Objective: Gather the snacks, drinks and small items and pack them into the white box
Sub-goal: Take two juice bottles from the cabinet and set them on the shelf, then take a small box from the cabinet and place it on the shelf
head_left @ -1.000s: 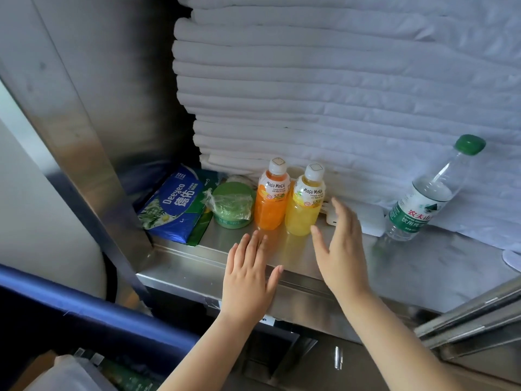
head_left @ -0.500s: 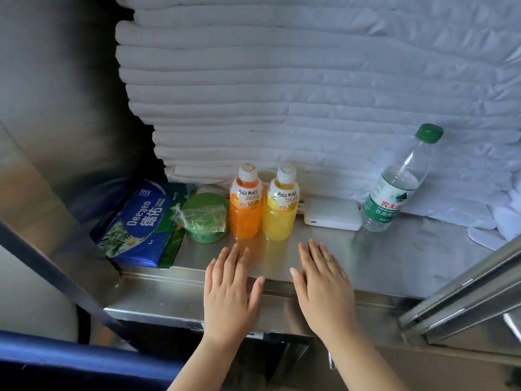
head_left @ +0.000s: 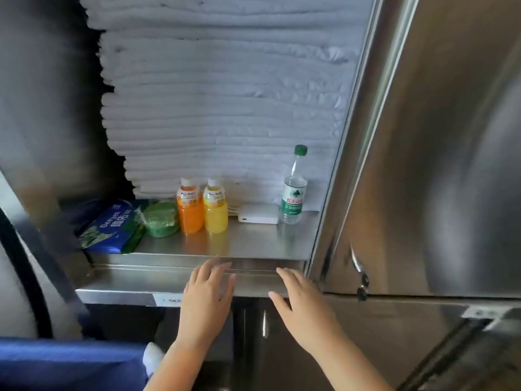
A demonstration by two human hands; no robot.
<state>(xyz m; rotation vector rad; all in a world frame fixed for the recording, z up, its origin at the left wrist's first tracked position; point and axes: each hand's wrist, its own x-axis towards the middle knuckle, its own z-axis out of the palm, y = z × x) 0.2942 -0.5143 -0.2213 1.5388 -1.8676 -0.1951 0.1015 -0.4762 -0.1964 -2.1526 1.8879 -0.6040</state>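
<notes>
Starting empty-handed: left hand (head_left: pixel 207 294) and right hand (head_left: pixel 304 303) low in the centre of the frame, fingers straight and spread, gripping nothing, over the front lip of the steel shelf (head_left: pixel 253 244). Cannot tell whether touching it.

Probably about to pick the first items. Reach up and forward to the middle of the frame, for the orange bottle (head_left: pixel 190 213) and the yellow bottle (head_left: pixel 215 214), set tight side by side. Wrap each around the body rather than the cap. Lift straight up, to avoid knocking the green wrapped tub (head_left: pixel 162 220) just left of them.

Upright, both of them, long axis vertical, caps toward the top of the frame. Much the same for the water bottle (head_left: pixel 293 193) further right, just beside a flat white block (head_left: pixel 258 213).

Lying flat at left-centre, the blue tissue pack (head_left: pixel 112 228), long axis running lower left to upper right.

No sign of the white box in frame, so locate it before lifting.
</notes>
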